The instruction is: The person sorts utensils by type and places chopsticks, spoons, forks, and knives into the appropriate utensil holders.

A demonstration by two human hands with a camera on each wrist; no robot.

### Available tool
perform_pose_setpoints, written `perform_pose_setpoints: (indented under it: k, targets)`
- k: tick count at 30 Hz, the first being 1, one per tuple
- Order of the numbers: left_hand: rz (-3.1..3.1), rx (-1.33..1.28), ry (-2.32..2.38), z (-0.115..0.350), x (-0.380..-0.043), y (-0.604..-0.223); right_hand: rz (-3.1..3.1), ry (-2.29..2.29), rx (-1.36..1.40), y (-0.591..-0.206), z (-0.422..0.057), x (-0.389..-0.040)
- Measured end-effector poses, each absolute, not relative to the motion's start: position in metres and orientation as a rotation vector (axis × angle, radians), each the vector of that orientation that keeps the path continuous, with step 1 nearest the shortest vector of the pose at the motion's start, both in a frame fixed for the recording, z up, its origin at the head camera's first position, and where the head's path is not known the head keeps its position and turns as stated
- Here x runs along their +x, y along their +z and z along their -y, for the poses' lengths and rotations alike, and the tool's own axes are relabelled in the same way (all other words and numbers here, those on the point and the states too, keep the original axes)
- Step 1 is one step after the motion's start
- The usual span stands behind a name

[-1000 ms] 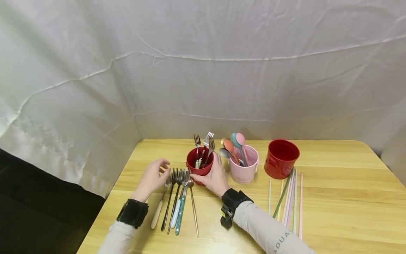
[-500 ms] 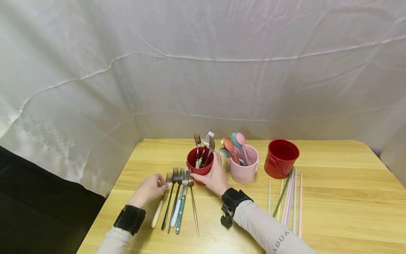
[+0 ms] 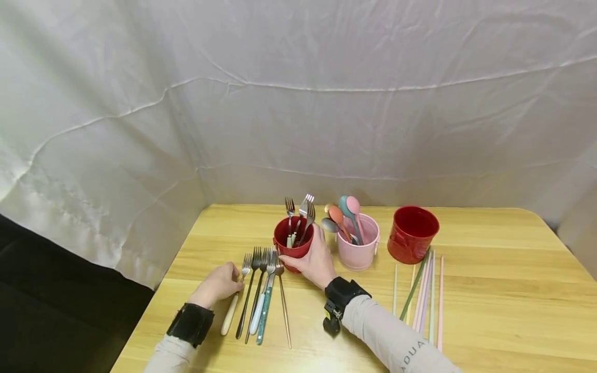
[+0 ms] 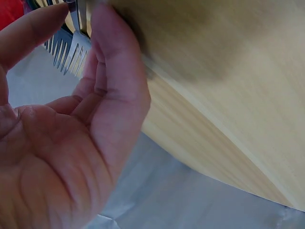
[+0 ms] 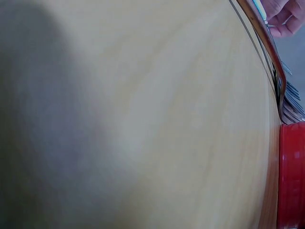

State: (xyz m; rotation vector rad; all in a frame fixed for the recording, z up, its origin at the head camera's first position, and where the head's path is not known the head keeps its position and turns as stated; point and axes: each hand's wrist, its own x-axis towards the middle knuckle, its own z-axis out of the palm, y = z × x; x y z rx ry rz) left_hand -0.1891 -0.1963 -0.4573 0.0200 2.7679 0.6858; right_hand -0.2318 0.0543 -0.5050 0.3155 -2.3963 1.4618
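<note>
Head view: left hand (image 3: pixel 215 286) pinches cream-handled fork (image 3: pixel 229 315) by its neck; right hand (image 3: pixel 318 263) clamps round red bucket (image 3: pixel 295 252), forks (image 3: pixel 290 211) inside.

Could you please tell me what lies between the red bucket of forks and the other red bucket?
In the head view, the pink bucket stands there, holding spoons, with the right hand partly between, gripping the fork bucket.

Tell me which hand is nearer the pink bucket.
Right. The right hand, gripping a red bucket, is just left of the pink bucket; the left hand is farther left, at a fork.
</note>
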Motion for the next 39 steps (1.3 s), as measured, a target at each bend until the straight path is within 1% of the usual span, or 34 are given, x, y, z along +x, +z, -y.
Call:
perform_pose_setpoints:
  k: [9, 25, 39]
  targets:
    - [-2.756, -0.029, 0.71, 0.199, -0.1902, -0.4567, 2.39, 1.491, 0.318, -0.5015, -0.0543, -0.2291]
    - [-2.734, -0.009, 0.841, 0.2011, -0.1915, -0.4629, 2.39, 1.477, 0.317, -0.5017, -0.0539, -0.2291]
    - [-2.791, 0.041, 0.885, 0.2015, -0.1938, -0.4536, 2.39, 1.484, 0.313, -0.5049, -0.0543, -0.2318]
